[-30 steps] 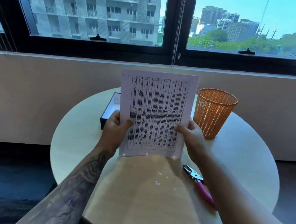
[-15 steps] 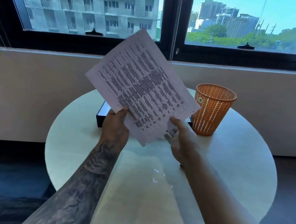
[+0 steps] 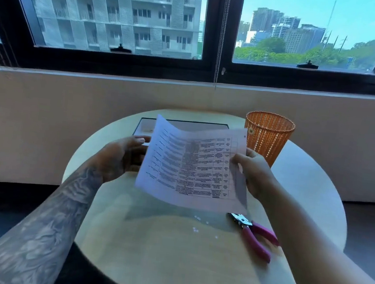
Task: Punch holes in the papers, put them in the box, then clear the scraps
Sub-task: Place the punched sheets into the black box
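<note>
A printed sheet of paper (image 3: 193, 165) with a table on it hangs landscape and tilted above the round table (image 3: 147, 264). My right hand (image 3: 254, 171) pinches its right edge. My left hand (image 3: 121, 156) is at the left edge with the thumb clear of the sheet and the fingers reaching behind it. Just beyond the paper lies a shallow black box (image 3: 183, 124) with a pale inside, partly hidden by the sheet. A hole punch (image 3: 255, 235) with pink handles lies on the table under my right forearm. Small white paper scraps (image 3: 197, 223) dot the table beside it.
An orange mesh basket (image 3: 267, 138) stands upright at the table's back right, close to the box. A low wall and dark-framed windows run behind the table. Dark floor surrounds the table on both sides.
The sheet has turned from upright to landscape and come down lower over the table in front of the box. My right hand now grips its right edge, and my left thumb has come off it.
</note>
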{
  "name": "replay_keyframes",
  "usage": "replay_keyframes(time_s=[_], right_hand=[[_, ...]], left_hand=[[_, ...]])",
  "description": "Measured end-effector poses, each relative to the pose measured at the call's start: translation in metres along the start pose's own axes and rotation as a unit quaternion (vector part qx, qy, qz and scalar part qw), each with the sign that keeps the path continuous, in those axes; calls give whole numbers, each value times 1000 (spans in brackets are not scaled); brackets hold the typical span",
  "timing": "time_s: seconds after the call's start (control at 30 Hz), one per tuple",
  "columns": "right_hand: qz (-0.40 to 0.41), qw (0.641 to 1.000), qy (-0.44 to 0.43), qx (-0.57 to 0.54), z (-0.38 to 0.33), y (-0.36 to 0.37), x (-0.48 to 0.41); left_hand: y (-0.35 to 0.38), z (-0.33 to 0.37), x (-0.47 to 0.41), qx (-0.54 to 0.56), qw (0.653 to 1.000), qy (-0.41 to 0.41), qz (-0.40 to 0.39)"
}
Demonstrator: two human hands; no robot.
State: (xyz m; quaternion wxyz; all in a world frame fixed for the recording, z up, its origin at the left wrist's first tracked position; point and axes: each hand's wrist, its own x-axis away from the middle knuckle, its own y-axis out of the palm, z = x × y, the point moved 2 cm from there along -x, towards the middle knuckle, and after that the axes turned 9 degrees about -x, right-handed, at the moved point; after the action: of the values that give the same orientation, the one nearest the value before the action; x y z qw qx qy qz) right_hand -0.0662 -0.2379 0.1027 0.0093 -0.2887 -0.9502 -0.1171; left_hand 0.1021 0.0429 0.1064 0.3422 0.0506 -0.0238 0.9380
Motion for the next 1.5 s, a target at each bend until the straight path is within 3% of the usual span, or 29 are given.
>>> replay_keyframes(time_s=[0.2,0.37,0.47,0.67,0.8,1.07,1.3,1.37,1.5], right_hand=[[-33,997,-71,16,-18,10,0],[-30,986,-162,11,-34,10,4],[-23,985,-172,11,-28,6,5],[8,994,-87,63,36,-8,0],[25,989,-81,119,51,-11,-7],[-5,986,-129,109,3,13,-54],[67,973,-164,149,-8,33,-114],[91,968,-169,161,0,33,-128],[83,946,-156,273,20,30,-153]], left_hand=[[20,1,-11,-41,997,14,58],[26,11,-6,-32,973,125,194],[31,5,-4,-33,962,160,221],[49,-57,1,-45,967,120,222],[56,-65,-5,-21,967,122,222],[20,-4,-54,-139,945,157,251],[-7,16,-108,-278,901,199,267],[-11,10,-124,-339,881,192,269],[-16,-11,-148,-397,884,108,220]])
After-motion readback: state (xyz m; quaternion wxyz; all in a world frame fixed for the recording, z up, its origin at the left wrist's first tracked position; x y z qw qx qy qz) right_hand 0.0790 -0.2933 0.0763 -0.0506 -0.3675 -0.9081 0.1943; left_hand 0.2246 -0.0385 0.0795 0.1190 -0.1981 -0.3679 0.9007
